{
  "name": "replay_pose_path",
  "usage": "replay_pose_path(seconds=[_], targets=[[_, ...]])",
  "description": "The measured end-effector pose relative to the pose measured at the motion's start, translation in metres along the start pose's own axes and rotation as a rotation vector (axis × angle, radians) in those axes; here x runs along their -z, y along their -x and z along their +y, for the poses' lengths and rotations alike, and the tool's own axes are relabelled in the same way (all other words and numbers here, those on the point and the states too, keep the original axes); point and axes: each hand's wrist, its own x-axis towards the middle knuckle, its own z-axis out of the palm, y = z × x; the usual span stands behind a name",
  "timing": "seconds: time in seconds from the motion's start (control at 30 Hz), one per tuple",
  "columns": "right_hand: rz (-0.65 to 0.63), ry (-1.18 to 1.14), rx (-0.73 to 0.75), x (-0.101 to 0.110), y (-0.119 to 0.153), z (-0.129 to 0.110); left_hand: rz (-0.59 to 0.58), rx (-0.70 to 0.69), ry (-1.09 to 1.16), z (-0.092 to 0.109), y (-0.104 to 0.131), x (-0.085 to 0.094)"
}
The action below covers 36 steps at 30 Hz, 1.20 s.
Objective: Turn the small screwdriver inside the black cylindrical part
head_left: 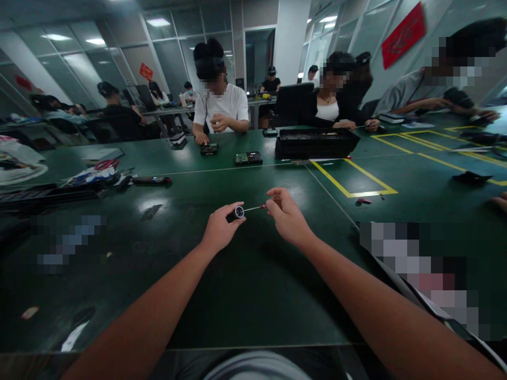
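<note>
My left hand [222, 227] is wrapped round a small black cylinder [238, 212], whose round end with a pale rim faces right. In my right hand [285, 214], the thumb and fingers pinch the red handle end of a thin screwdriver [253, 208]. Its metal shaft points left and its tip meets the cylinder's round end; whether it is inside cannot be made out. Both hands are held above the green table [253, 295], near its middle.
A black tray [317, 143] and a circuit-board device [248, 158] lie beyond my hands. A dark pen-like tool [151, 180] and clutter with red scissors [106, 164] are at left. Several people sit around; one in a white shirt [233, 103] handles a small device opposite.
</note>
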Motion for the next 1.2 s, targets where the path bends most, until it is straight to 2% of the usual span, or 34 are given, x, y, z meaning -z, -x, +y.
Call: replay_pose_path(seconds=[0.13,0.3,0.4,0.57,0.83,1.03,1.2], targets=[[0.065,-0.182,-0.044,-0.005,-0.003,0.001,-0.001,-0.038,-0.06,0.006,0.001,0.002],[0.101,-0.464,-0.296,-0.004,-0.01,0.01,-0.009,-0.157,-0.164,0.016,0.003,0.002],[0.165,-0.49,-0.301,-0.005,-0.009,0.012,-0.036,-0.136,-0.167,0.014,0.002,0.001],[0.224,-0.353,-0.169,-0.01,-0.004,0.007,-0.027,-0.112,-0.163,0.01,0.002,-0.001],[0.196,-0.125,-0.022,-0.006,0.0,0.001,-0.038,-0.071,-0.133,0.012,0.002,-0.001],[0.211,0.159,-0.003,0.003,0.004,-0.013,-0.023,-0.065,-0.145,0.01,0.001,-0.001],[0.137,0.159,0.108,0.0,0.008,-0.014,-0.028,-0.072,-0.169,0.007,0.001,0.001]])
